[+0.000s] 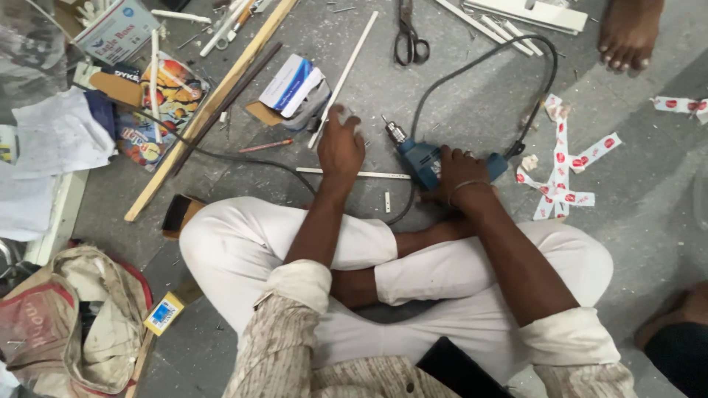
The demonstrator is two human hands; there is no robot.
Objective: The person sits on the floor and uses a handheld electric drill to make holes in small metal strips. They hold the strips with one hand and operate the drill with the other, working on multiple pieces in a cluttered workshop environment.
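I am sitting cross-legged on a grey concrete floor [472,110], looking down at my hands. My right hand [463,173] is wrapping its grip around the handle of a blue electric drill [424,158] that is lying on the floor just past my knees, its metal chuck pointing toward ten o'clock. A black cord [509,55] is looping away from the drill toward one o'clock. My left hand [341,144] is resting palm down on the floor at nine o'clock from the drill, fingers spread and holding nothing, its fingertips touching the lower end of a long white strip [346,74] that is running off toward twelve o'clock. A shorter white strip [380,175] is lying flat between my two hands. At eleven o'clock from my left hand a small blue and white box [291,85] is lying on the floor. Black scissors [409,37] are lying at twelve o'clock from the drill. At three o'clock from the drill, red and white tape scraps [564,173] are lying in a tangle. Another person's bare foot [627,33] is standing at one o'clock.
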